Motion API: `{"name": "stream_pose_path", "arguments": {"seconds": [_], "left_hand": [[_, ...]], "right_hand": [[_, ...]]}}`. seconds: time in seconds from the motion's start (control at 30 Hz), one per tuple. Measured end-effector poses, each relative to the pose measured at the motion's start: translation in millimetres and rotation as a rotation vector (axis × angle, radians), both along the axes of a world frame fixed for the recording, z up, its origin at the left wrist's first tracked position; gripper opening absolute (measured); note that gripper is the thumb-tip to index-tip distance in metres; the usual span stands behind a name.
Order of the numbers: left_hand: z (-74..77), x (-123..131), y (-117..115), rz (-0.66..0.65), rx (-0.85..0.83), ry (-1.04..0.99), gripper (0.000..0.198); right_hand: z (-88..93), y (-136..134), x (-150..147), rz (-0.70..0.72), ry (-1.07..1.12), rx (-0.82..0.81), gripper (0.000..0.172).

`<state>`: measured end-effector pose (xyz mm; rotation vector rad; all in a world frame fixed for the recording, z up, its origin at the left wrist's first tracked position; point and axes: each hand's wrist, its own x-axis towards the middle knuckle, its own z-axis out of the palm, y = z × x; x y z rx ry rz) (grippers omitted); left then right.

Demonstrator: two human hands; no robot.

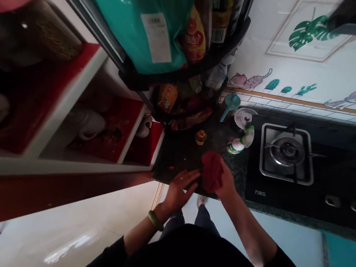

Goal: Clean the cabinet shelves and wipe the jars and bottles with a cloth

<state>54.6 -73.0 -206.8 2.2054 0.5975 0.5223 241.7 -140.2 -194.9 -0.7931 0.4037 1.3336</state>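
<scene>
A dark red cloth [210,172] is bunched in my right hand [223,181], whose fingers wrap its right side above the front edge of the dark countertop [180,150]. Just left of the cloth is my left hand [180,191], fingers stretched out and apart, with nothing in it; whether its fingertips touch the cloth I cannot tell. A green bangle [155,221] circles my left wrist. Behind the cloth stand a small yellow-and-brown jar [201,137] and a spray bottle [240,142] with a green-and-white trigger head.
A black gas stove [280,194] fills the right side. At the back are a teal ladle [231,103] and a round metal lid [245,117]. A black rack [138,82] with food bags overhangs the counter's left part. Red-lined shelves [119,135] hold jugs and jars.
</scene>
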Motion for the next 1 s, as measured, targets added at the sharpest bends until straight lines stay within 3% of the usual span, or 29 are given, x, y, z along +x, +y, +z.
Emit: {"name": "stream_pose_path", "arguments": {"seconds": [0.1, 0.2, 0.27, 0.33, 0.43, 0.57, 0.73, 0.87, 1.0], "left_hand": [[-38.9, 35.8, 32.0, 0.265, -0.250, 0.053, 0.050], [-74.7, 93.1, 68.1, 0.400, -0.362, 0.020, 0.083], [-93.8, 128.6, 84.7, 0.490, -0.413, -0.003, 0.093], [-108.0, 153.3, 94.6, 0.572, -0.472, -0.037, 0.086], [-118.8, 166.5, 102.2, 0.612, -0.523, -0.078, 0.067], [-112.2, 152.2, 104.2, 0.535, -0.588, -0.136, 0.056], [-79.7, 119.1, 92.5, 0.430, -0.658, -0.210, 0.048], [-47.4, 97.4, 77.8, 0.378, -0.773, -0.285, 0.053], [-17.9, 86.5, 59.0, 0.297, -0.896, -0.351, 0.061]], "right_hand": [[-5.3, -31.5, 21.0, -0.003, 0.063, -0.177, 0.030], [0.6, -53.5, 19.3, 0.028, 0.120, -0.156, 0.049], [6.0, -63.9, 13.9, 0.029, 0.173, -0.140, 0.063], [9.5, -72.7, 10.6, 0.007, 0.227, -0.147, 0.063], [8.7, -84.3, 12.7, -0.018, 0.229, -0.181, 0.052], [-2.8, -92.6, 24.1, -0.035, 0.134, -0.229, 0.046], [-11.8, -81.5, 38.1, 0.063, 0.069, -0.163, 0.051], [-0.9, -61.3, 48.7, 0.098, 0.114, -0.132, 0.051], [18.8, -43.2, 58.7, 0.032, -0.012, -0.039, 0.033]]}}
